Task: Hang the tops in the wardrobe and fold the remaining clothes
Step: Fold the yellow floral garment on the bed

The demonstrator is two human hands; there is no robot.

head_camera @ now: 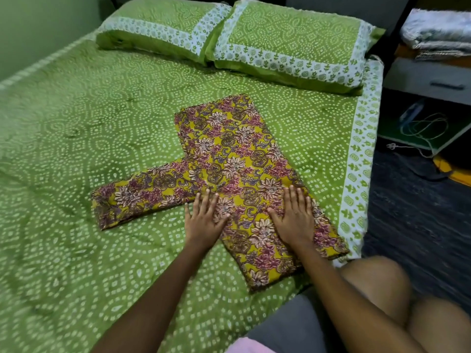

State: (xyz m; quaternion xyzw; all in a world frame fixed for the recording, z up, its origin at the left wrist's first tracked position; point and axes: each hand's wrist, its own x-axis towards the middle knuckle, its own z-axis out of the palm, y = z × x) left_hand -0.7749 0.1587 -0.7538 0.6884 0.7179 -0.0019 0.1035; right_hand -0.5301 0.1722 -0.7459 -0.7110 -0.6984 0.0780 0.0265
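Observation:
A yellow floral garment [229, 159] lies flat on the green bedspread [76, 123], partly folded, with one sleeve or leg [137, 197] sticking out to the left. My left hand [204, 220] rests flat, fingers straight, on the garment's left edge where that part branches off. My right hand [295, 217] presses flat on the cloth nearer the bed's right side. Neither hand grips anything.
Two green pillows [288, 39] lie at the head of the bed. Right of the bed stand a shelf with folded linens [438, 34], a drawer [433, 82] and cables [423, 126] on the dark floor. My knees [377, 284] are at the lower right.

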